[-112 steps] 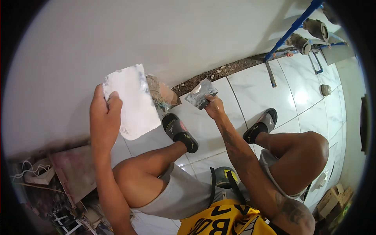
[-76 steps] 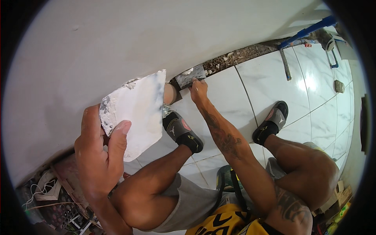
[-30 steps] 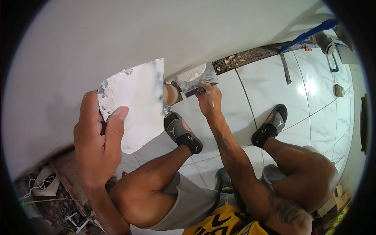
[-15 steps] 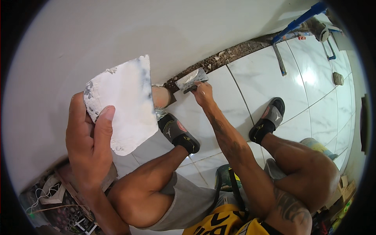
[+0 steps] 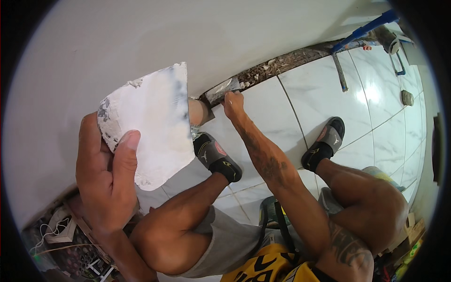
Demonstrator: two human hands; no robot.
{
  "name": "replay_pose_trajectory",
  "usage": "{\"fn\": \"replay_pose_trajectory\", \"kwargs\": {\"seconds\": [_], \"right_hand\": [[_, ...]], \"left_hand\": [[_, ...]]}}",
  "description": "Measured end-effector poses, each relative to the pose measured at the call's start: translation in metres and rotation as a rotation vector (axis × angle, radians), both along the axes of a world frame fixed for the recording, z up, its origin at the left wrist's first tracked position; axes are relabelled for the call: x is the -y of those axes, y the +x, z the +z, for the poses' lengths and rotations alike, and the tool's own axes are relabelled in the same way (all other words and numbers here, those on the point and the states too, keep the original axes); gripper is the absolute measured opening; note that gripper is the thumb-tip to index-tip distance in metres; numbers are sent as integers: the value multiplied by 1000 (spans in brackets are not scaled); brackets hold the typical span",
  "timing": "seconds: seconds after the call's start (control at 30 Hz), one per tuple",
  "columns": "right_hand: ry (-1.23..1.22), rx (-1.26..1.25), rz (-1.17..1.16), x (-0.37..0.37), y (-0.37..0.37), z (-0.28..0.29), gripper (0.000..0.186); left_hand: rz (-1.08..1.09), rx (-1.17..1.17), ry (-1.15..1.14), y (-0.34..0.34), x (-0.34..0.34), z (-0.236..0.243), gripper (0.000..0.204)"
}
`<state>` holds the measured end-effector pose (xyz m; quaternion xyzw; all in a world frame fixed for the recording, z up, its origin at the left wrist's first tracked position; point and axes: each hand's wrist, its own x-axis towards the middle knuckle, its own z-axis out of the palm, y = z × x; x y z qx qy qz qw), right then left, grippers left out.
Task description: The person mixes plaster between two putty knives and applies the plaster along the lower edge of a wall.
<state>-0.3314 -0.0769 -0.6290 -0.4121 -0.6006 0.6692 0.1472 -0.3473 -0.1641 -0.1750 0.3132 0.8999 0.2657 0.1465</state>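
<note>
My left hand grips a rectangular board coated with white putty, its thumb across the face and rougher, flaking putty along the left edge. My right hand is closed on a wide metal scraper smeared with putty, held low against the foot of the white wall, where a rough dirt-filled gap runs along the tile edge. A pinkish object at the wall base is partly hidden behind the board.
Blue pipes and fittings stand at upper right, with a grey block on the white tiles. My sandalled feet are planted either side of my right forearm. Clutter with a white cable lies at lower left, wood pieces at lower right.
My right hand and scraper have moved slightly up and left, closer to the wall base, since half a second ago. The board in my left hand has shifted left since a few seconds ago.
</note>
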Motion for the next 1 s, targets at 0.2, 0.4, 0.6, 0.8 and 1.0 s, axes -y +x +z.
{"fn": "replay_pose_trajectory", "kwargs": {"seconds": [0.2, 0.4, 0.6, 0.8, 1.0], "right_hand": [[240, -326, -120, -22, -11, -38, 23], [447, -129, -3, -36, -23, -10, 26], [-257, -454, -151, -26, -27, 75, 18], [-786, -570, -424, -28, -11, 173, 8], [-802, -639, -239, -32, 58, 236, 18]], "left_hand": [[-93, 67, 64, -5, 3, -2, 23], [-94, 46, 106, -2, 5, -4, 23], [-98, -31, 29, -3, 17, 5, 22], [44, -39, 73, -6, 21, -6, 20], [171, 82, 329, -13, 29, 0, 27]]}}
